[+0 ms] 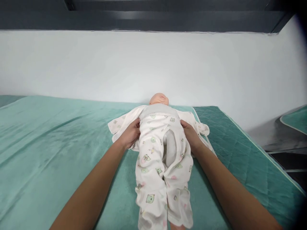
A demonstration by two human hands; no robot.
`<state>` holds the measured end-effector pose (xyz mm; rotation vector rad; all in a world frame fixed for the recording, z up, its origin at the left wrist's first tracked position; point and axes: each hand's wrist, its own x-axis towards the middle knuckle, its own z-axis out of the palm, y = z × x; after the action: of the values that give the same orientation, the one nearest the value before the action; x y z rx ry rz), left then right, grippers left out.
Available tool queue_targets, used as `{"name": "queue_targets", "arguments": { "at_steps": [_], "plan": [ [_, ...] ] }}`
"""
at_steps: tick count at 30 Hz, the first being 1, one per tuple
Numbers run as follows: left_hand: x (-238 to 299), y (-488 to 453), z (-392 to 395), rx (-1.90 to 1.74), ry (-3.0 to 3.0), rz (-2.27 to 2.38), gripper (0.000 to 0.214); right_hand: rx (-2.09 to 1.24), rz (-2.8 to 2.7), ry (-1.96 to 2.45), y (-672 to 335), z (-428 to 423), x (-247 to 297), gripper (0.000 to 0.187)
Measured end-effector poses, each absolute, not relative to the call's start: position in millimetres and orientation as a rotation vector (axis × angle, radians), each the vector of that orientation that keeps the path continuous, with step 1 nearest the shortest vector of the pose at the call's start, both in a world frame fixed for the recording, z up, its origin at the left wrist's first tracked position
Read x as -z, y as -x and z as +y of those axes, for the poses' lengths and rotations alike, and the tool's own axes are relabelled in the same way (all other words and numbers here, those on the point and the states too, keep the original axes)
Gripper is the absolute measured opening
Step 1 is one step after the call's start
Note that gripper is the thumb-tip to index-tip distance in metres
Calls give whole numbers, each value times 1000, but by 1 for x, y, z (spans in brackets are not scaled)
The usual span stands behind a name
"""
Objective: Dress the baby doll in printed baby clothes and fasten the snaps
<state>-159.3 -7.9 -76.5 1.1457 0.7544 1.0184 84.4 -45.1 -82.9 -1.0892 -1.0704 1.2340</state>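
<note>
A baby doll (159,99) lies on its back on a green bed cover (55,140), head towards the wall. It wears white printed trousers (153,159) with an open crotch gap, and an open white top (120,123) lies spread under it. My left hand (130,134) grips the trousers' left side near the waist, fingers curled into the cloth. My right hand (190,132) grips the right side of the waist the same way. Both forearms reach in from the bottom of the view.
A white wall (153,64) stands right behind the doll's head. The bed's right edge (259,150) drops to a dark floor, with another green-covered surface (296,119) at the far right.
</note>
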Motion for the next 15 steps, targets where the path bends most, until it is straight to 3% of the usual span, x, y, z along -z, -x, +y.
{"name": "queue_targets", "arguments": {
  "at_steps": [10, 15],
  "plan": [
    [72, 147, -13, -1194, -1290, 925, 33, -1007, -1095, 1247, -80, -48, 75, 25],
    [71, 146, -15, -1170, -1257, 858, 41, -1115, -1039, 1188, -78, -48, 77, 32]
  ]
}}
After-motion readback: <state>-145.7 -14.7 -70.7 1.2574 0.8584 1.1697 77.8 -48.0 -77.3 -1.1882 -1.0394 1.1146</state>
